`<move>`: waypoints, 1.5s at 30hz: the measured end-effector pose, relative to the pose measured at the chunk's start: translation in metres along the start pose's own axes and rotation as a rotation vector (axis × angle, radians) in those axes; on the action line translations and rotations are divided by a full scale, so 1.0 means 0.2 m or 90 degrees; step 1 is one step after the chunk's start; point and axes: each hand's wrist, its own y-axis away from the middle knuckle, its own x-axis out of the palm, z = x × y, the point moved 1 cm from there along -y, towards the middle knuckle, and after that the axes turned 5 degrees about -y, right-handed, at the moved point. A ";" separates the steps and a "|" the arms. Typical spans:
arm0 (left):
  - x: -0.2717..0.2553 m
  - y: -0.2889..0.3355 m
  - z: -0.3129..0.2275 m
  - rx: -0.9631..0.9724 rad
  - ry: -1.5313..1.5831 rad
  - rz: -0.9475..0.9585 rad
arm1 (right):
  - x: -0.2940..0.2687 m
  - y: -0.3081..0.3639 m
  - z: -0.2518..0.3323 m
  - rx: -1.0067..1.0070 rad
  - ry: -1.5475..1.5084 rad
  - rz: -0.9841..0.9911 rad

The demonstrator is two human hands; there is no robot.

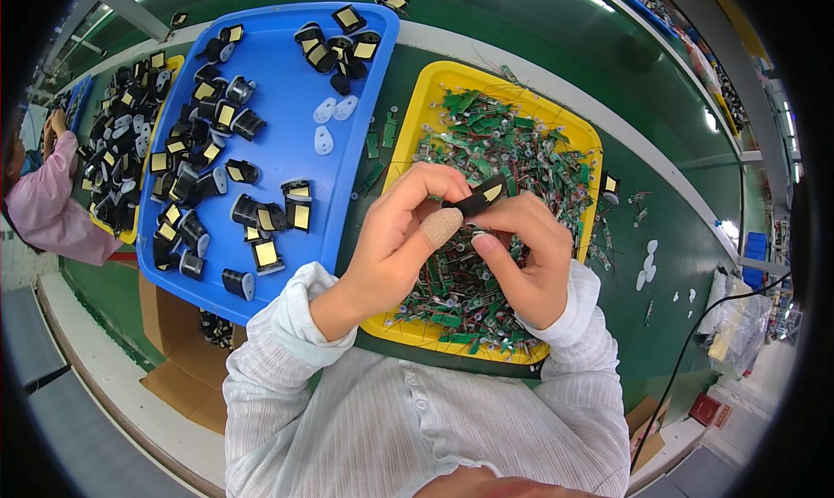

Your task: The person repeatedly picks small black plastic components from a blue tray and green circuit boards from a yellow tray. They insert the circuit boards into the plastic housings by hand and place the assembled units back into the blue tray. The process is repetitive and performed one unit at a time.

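- Two hands are seen up close over the yellow tray (pixel 417 116), both pinched on one small black part (pixel 478 198) with a yellowish face.
- Left hand (pixel 395 242): closed around the part from the left, a tan bandage wrapped on the thumb tip.
- Right hand (pixel 526 259): fingers curled, part gripped from the right.
- Yellow tray is packed with little green circuit boards (pixel 495 142) and thin wires.
- Blue tray (pixel 287 151) is set just left of it, dotted with more black parts and a few white oval pieces (pixel 323 139).
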 end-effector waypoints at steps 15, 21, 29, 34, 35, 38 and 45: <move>-0.02 -0.01 -0.03 0.017 -0.127 0.002 | -0.09 0.03 0.05 0.187 -0.307 -0.021; -0.01 -0.01 -0.02 0.038 -0.160 0.022 | -0.06 0.06 0.03 0.236 -0.440 -0.104; -0.02 -0.01 -0.06 -0.034 -0.170 0.104 | -0.06 0.04 -0.02 0.318 -0.610 -0.027; -0.02 -0.01 -0.05 -0.046 -0.085 0.084 | -0.07 0.03 -0.04 0.336 -0.631 0.005; -0.01 -0.01 -0.05 -0.043 -0.063 0.075 | -0.07 0.03 -0.04 0.333 -0.635 0.006; -0.01 -0.01 -0.04 -0.054 -0.012 0.061 | -0.06 0.03 -0.05 0.325 -0.637 0.007; 0.01 0.00 -0.03 -0.060 -0.013 0.065 | -0.05 0.03 -0.05 0.300 -0.628 -0.002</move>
